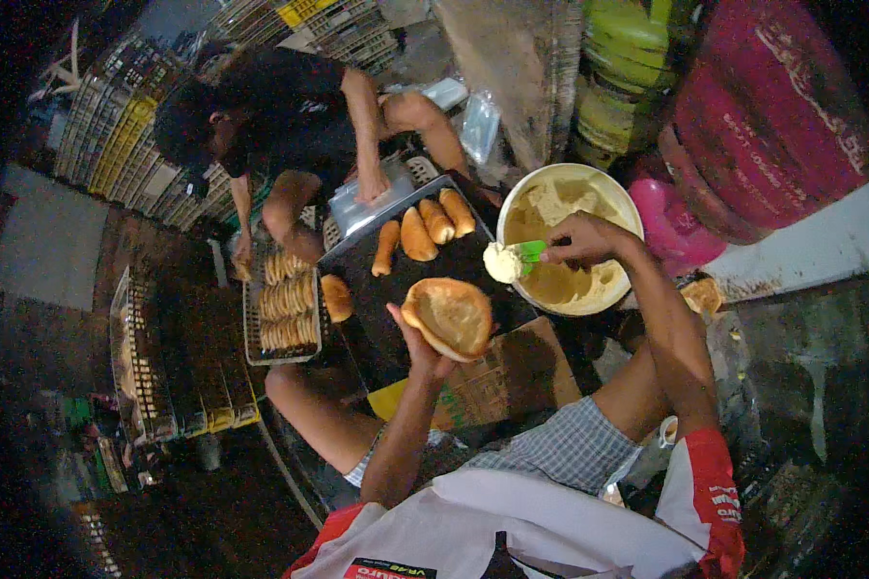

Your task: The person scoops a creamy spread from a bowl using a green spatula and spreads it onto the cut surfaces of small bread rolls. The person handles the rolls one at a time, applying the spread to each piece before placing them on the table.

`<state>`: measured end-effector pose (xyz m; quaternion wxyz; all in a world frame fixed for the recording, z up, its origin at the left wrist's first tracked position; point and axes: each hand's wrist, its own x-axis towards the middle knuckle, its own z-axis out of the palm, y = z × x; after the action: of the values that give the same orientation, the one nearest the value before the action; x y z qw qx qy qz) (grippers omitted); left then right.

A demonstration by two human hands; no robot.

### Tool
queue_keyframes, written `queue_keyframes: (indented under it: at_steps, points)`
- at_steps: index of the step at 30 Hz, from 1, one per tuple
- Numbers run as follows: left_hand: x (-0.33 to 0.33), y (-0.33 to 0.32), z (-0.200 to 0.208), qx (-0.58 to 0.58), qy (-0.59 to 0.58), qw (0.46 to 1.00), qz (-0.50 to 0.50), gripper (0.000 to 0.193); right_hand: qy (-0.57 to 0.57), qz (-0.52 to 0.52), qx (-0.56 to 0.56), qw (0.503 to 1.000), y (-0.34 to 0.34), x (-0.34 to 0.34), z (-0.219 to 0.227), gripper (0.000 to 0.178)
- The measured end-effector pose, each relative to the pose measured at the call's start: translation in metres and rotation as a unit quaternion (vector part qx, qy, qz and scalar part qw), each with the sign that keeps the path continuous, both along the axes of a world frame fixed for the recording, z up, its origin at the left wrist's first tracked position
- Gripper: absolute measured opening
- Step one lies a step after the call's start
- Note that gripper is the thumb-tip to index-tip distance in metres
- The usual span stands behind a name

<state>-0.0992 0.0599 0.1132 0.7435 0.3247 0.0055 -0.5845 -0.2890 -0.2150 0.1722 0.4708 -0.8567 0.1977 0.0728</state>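
Observation:
My left hand (423, 349) holds up an opened bread bun (457, 318), its hollow pale inside facing up. In my right hand (583, 238) is a green spatula (529, 251) with a lump of pale yellow cream (502, 262) on its end. That lump hangs between the bun and a white bucket (572, 310), at the bucket's left rim. More of the cream (560, 203) coats the inside of the bucket. Beyond the bun, several browned rolls (418, 234) lie on a dark tray (367, 275), and a single roll (336, 298) rests at its left edge.
A co-worker (290, 116) sits across, one hand on clear plastic bags (362, 207), the other near a crate (252, 338) packed with filled rolls. Stacked crates (101, 145) stand far left. Pink (743, 125) and green (623, 72) gas cylinders stand at right. Cardboard (526, 372) lies before me.

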Motion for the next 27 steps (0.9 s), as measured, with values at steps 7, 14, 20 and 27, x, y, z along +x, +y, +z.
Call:
queue_keyframes:
  at_steps: [7,14,20,27]
  points:
    - [-0.001,-0.004,-0.009,-0.046,0.046,0.998,-0.010,0.094,-0.150,0.030,-0.172,0.973,0.054,0.037,-0.004,0.035]
    - [0.037,-0.002,-0.001,0.001,0.032,0.997,-0.076,0.078,-0.250,0.142,-0.437,0.852,0.089,0.064,-0.014,0.027]
    - [0.060,0.014,-0.022,0.036,-0.111,0.992,-0.038,0.065,-0.254,0.169,-0.518,0.799,0.109,0.072,0.000,0.029]
    - [0.028,0.032,0.007,-0.039,-0.076,0.996,-0.013,0.049,-0.198,0.120,-0.574,0.785,0.113,0.067,-0.017,0.037]
